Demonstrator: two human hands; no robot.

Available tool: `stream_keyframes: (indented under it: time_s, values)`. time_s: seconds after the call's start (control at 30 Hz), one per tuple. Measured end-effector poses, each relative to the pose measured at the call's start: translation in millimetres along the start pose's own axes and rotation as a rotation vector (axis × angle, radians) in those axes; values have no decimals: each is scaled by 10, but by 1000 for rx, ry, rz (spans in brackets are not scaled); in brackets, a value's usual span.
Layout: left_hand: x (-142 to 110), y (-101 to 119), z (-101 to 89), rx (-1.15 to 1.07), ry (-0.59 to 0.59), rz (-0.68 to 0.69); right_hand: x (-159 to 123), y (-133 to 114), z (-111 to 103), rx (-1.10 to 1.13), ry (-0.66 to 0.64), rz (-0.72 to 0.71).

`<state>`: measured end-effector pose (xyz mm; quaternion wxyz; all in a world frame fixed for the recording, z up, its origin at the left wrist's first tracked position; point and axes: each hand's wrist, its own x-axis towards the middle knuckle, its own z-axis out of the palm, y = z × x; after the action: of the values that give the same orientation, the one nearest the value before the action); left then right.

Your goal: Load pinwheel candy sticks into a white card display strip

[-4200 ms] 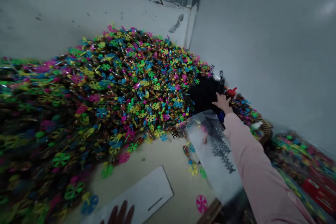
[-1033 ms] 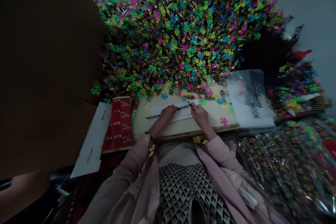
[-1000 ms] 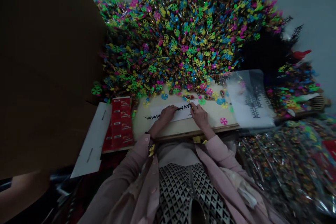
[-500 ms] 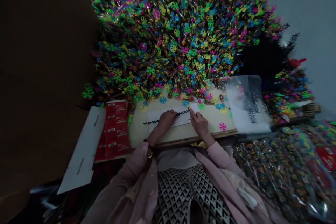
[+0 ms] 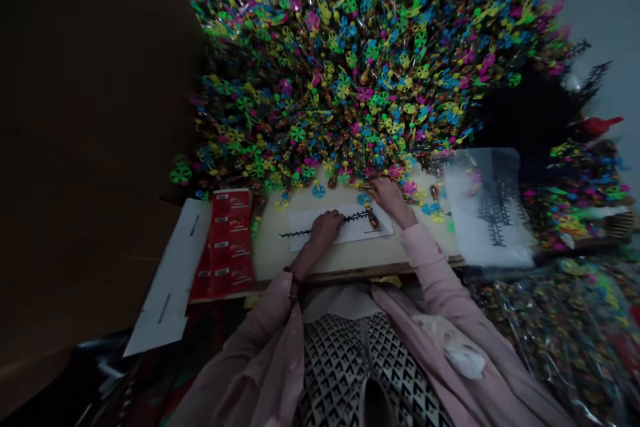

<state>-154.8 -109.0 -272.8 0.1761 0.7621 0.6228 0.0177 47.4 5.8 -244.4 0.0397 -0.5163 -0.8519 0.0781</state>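
Observation:
My left hand (image 5: 326,227) presses with curled fingers on a black toothed plastic strip (image 5: 295,233). The strip lies slantwise over a white card (image 5: 350,239) on the table board. One small fan toy (image 5: 372,217), a clear bulb with brown-orange filling, sits at the strip's right end. Farther back, my right hand (image 5: 391,199) has its fingertips closed on another small fan toy at the front edge of the heap; the fingers partly hide it. Several fan toys, among them one with a blue fan (image 5: 319,191), lie loose between the card and the heap.
A large heap of colourful fan toys (image 5: 345,80) rises behind the board (image 5: 273,260). Red printed cards (image 5: 231,240) and a long white card (image 5: 167,280) lie left. A clear bag with black strips (image 5: 493,213) lies right; filled bags (image 5: 555,327) stand below it. A cardboard wall (image 5: 95,147) closes the left.
My right hand has left the strip's right end and moved back to the heap's edge. A fan toy now shows at that end. My left hand stays on the strip; the view has shifted slightly.

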Motion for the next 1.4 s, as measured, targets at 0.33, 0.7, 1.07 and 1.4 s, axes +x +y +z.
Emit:
stream_keyframes:
  time_s: [0.33, 0.7, 1.07, 1.4]
  values:
    - [-24, 26, -38, 17, -7, 38, -1014, -828, 319, 154, 154, 276]
    - [1, 17, -25, 4, -8, 12, -820, -398, -23, 34, 86, 392]
    - [-18, 36, -95, 1, -41, 8, -65, -129, -184, -46, 76, 165]
    - [-24, 11, -87, -6, -41, 57, -833, -572, 503, 184, 177, -457]
